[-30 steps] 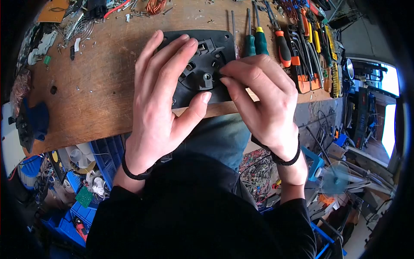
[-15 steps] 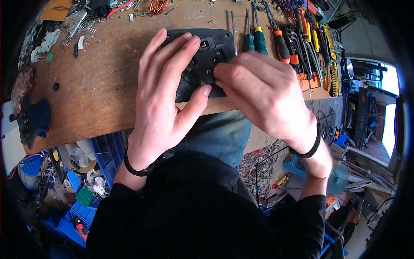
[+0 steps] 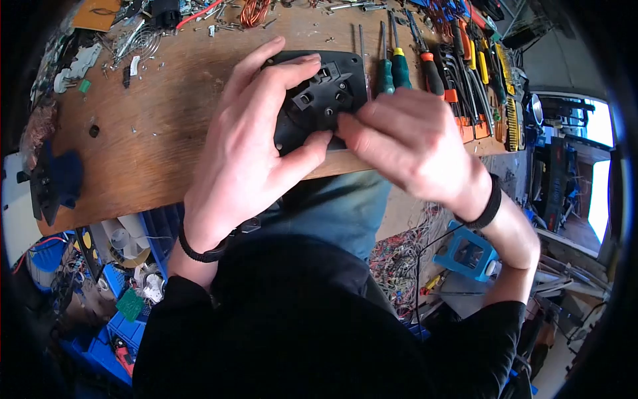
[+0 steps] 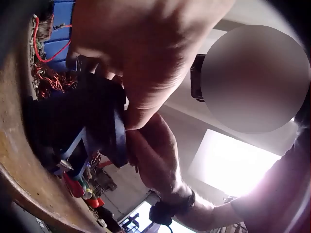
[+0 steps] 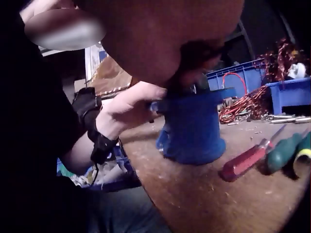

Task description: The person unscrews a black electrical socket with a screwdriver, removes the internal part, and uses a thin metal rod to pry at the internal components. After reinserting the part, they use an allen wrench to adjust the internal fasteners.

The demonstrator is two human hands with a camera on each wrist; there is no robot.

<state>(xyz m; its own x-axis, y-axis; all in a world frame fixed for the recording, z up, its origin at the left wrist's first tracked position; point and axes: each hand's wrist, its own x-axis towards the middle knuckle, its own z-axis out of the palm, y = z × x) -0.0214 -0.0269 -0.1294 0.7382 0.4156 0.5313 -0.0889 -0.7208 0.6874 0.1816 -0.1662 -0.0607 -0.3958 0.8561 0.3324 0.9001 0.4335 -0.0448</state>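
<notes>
A black plastic housing (image 3: pixel 325 100) with a broad flat plate, holes and raised mounts lies at the table's front edge. In the right wrist view the same housing (image 5: pixel 194 131) looks blue and stands like a wide spool. My left hand (image 3: pixel 242 139) grips its left side, fingers bent over the far corner and thumb at the near edge. At the lower right of the housing, my right hand (image 3: pixel 415 146) has its fingers curled and fingertips pinched together; what they pinch is hidden. A small coil spring (image 4: pixel 64 165) shows beneath the housing in the left wrist view.
Green-handled screwdrivers (image 3: pixel 400 70) lie just right of the housing, with a black-and-orange handled tool (image 3: pixel 432 74) beyond. Hex keys and other tools fill the table's right end. Copper wire (image 3: pixel 254 13) and scrap line the back. A dark blue-black part (image 3: pixel 60 176) sits far left.
My right hand has twisted over at the housing, its wrist and forearm swinging out to the right. The left fingers have bent further over the plate, and the thumb has come closer to its edge.
</notes>
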